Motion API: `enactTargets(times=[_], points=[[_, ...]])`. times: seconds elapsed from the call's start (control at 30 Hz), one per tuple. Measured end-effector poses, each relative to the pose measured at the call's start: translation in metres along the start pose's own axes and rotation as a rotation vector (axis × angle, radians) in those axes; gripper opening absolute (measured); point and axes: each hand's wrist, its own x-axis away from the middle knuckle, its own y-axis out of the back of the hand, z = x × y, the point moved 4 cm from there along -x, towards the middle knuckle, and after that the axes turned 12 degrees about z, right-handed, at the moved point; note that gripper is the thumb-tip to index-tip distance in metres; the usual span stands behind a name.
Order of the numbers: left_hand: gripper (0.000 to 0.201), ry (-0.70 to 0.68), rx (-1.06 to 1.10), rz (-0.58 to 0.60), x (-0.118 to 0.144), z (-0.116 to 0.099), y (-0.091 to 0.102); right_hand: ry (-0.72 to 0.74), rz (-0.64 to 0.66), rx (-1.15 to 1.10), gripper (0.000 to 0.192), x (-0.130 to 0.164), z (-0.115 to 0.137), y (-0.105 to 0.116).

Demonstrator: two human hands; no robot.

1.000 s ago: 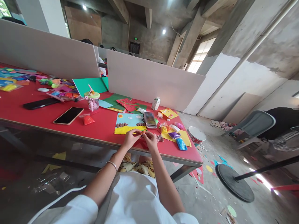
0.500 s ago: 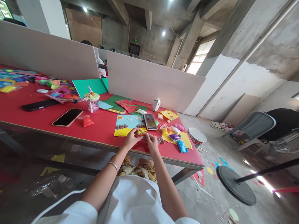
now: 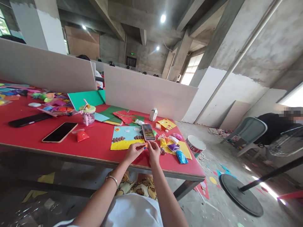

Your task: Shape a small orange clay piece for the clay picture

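My left hand [image 3: 135, 152] and my right hand [image 3: 154, 151] meet at the table's front edge, fingertips pinched together. Between them is a small piece of coloured modelling clay [image 3: 146, 145], with orange and blue showing; the fingers cover most of it. Just behind my left hand lies a picture sheet [image 3: 125, 133], with a light blue sky, a sun, clouds, brown fence-like pieces and a yellow band [image 3: 121, 145]. A smartphone [image 3: 149, 132] with its screen lit leans over the picture's right side, beyond my fingers.
Right of my hands, bags of purple [image 3: 173, 147] and blue clay [image 3: 181, 157] lie on yellow paper. Further left are a red clay bag [image 3: 81, 135], a dark-screened phone [image 3: 60, 132] and a lidded cup [image 3: 88, 117]. A white partition [image 3: 149, 90] borders the back; a bucket [image 3: 195, 144] stands beside the table.
The view has tilted up, so the table sits lower. My fingers have drawn closer around the clay; several colours showed before, and less of it shows now.
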Motion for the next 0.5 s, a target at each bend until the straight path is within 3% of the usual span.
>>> enactTargets(times=[0.07,0.2,0.33,0.5], points=[[0.022,0.016,0.027,-0.004,0.001,0.000,0.001,0.004,0.032,0.036,0.045,0.000,-0.001,-0.001],[0.017,0.034,0.000,-0.126,0.000,0.000,0.008,-0.037,0.158,0.081,0.045,0.003,-0.005,-0.007],[0.018,0.077,-0.003,-0.157,-0.001,0.003,0.012,-0.059,0.259,-0.011,0.043,0.007,-0.006,-0.013],[0.024,0.067,-0.035,-0.146,0.000,0.002,0.014,-0.052,0.215,-0.031,0.042,0.009,0.001,-0.011]])
